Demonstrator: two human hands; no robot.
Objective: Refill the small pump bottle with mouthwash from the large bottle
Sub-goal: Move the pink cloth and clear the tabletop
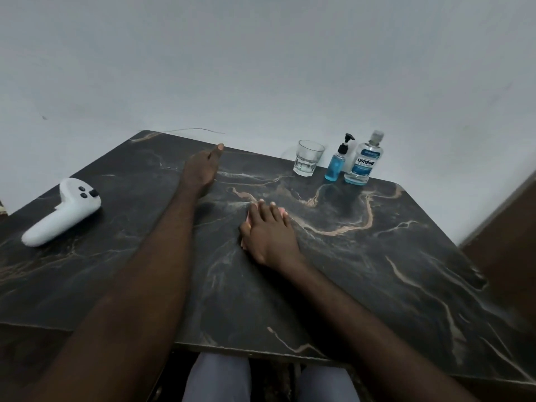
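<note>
The large clear mouthwash bottle (364,162), with a blue label and its cap on, stands upright at the far right of the dark marble table (377,271). Just to its left, almost touching, stands the small pump bottle (336,165) with blue liquid and a black pump head. My left hand (200,172) lies stretched out on the far middle of the table, holding nothing. My right hand (269,232) rests palm down at the table's centre, fingers slightly spread, empty. Both hands are well to the left of the bottles.
An empty drinking glass (308,158) stands left of the pump bottle. A white handheld controller (63,211) lies at the table's left side. A white wall rises right behind the table. Brown furniture (510,242) borders the right edge.
</note>
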